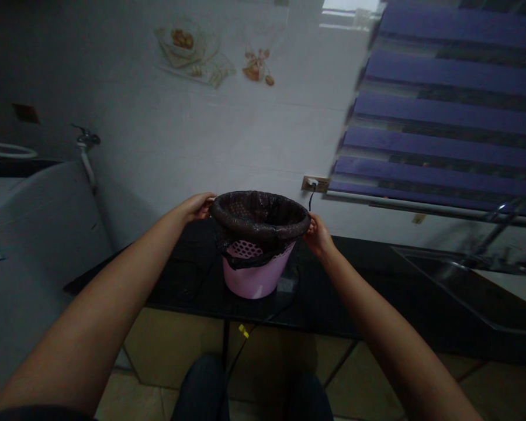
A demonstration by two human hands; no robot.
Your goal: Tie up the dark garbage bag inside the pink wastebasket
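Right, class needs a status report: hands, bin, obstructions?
Left hand and right hand at black liner, opposite sides. Pink bin upright on counter. Possible snag: cable over counter's front edge.

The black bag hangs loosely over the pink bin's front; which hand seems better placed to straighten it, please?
Probably the left hand: the black bag droops lowest on that side, farther from the right hand.

from my head camera i see a pink bin (254, 283) standing on the dark surface (359, 280), a black liner (263, 229) folded over its rim. left hand (199, 207) and right hand (319, 235) hold the lined rim at opposite sides. sink (460, 280) at right, white appliance (48, 234) at left, striped blind (442, 117) upper right.
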